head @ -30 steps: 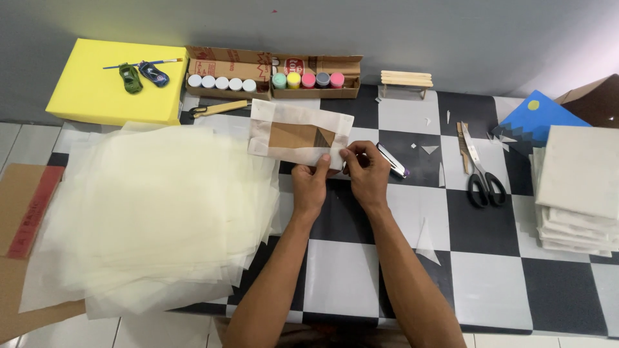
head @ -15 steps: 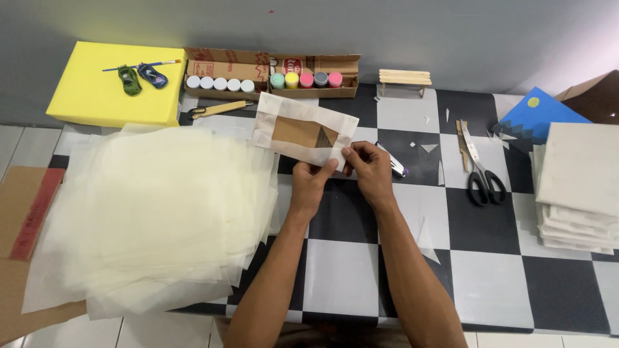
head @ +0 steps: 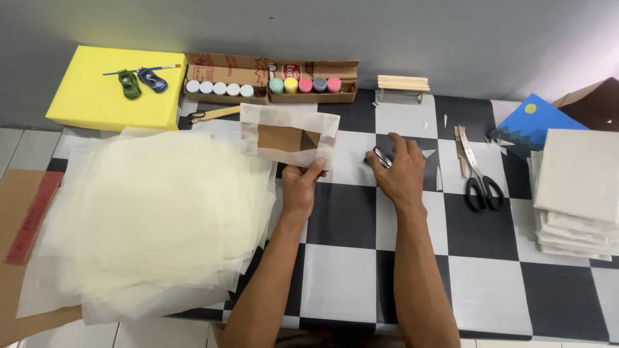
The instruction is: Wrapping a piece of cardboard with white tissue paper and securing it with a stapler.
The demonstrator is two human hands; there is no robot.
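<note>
Our left hand (head: 302,187) pinches the wrapped card (head: 288,136) by its lower edge, above the table (head: 342,212); looks light, floppy, crinkly. Our right hand (head: 400,171) closes on a small dark tool (head: 381,156).

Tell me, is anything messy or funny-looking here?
A bit. The big pile of translucent paper sheets is fanned out unevenly, its corners sticking past the checkered mat. Small paper scraps lie scattered near the scissors. Two toy cars sit oddly on the yellow box.
</note>
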